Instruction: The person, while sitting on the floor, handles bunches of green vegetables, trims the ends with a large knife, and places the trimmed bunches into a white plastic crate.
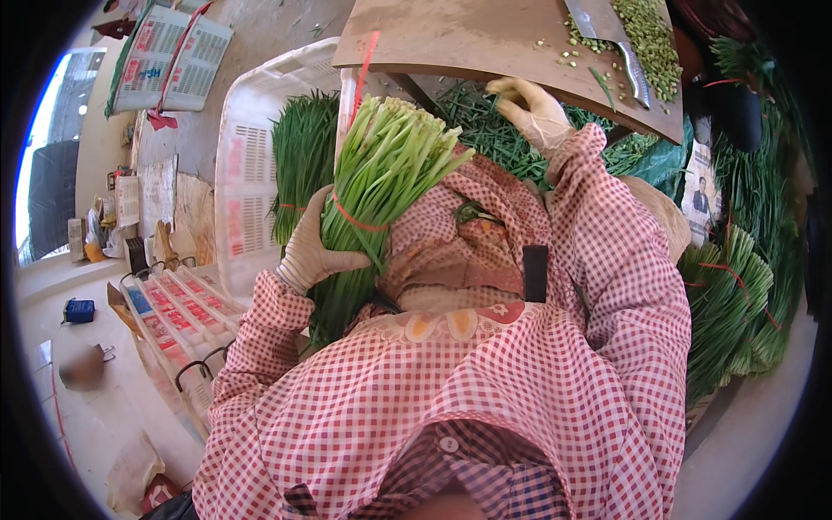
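My left hand (316, 250), in a whitish knit glove, grips a thick bunch of green stalks, probably garlic chives (383, 169), with the pale cut ends up and towards the board. A red tie (354, 220) circles the bunch just above the hand. My right hand (530, 114), in a pale glove, is raised at the near edge of the wooden board (448, 39), its fingers curled apart with nothing seen in them. On the board's right part lies a large knife with a metal handle (634, 75), beside a heap of chopped stalk ends (650, 45).
A white plastic crate (244, 175) at the left holds another tied bunch (305, 162). Loose green leaves (494, 130) lie below the board. More tied bunches (728, 312) are stacked at the right. Further left stand crates with red markings (175, 299) and a basket (172, 58).
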Tool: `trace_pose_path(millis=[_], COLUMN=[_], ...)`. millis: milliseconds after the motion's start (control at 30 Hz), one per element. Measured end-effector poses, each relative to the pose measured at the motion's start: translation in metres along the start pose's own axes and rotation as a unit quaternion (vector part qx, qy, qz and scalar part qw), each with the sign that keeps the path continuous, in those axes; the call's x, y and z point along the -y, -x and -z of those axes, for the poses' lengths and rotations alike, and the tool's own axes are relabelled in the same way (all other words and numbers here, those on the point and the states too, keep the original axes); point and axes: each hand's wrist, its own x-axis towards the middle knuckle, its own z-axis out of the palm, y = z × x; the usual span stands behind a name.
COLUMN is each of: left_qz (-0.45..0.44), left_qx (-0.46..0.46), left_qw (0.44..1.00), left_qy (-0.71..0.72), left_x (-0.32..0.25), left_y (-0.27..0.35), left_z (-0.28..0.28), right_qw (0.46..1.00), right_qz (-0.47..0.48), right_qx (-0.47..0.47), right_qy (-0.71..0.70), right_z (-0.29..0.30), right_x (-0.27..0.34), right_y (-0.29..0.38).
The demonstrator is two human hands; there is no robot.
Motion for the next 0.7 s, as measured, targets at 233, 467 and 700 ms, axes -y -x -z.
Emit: trace_pose_path(millis=[233, 467, 700], left_qz=[0.003, -0.068, -0.076], left_qx=[0.008, -0.035, -0.05], left_qw=[1.0, 0.988, 0.968], left_qy=[0.022, -0.137, -0.236], left_x=[-0.007, 0.0, -0.008], left_y=[-0.007, -0.002, 0.0], left_z=[-0.005, -0.012, -0.018], right_qw=[0.953, 0.978, 0.994], right_qz=[0.022, 0.007, 0.073], right_qx=[0.16, 0.124, 0.051], right_qy=[0.256, 0.167, 0.063], right_z=[-0.032, -0.053, -0.068], right_x=[0.109, 0.086, 0.068], right_y=[0.026, 0.046, 0.058])
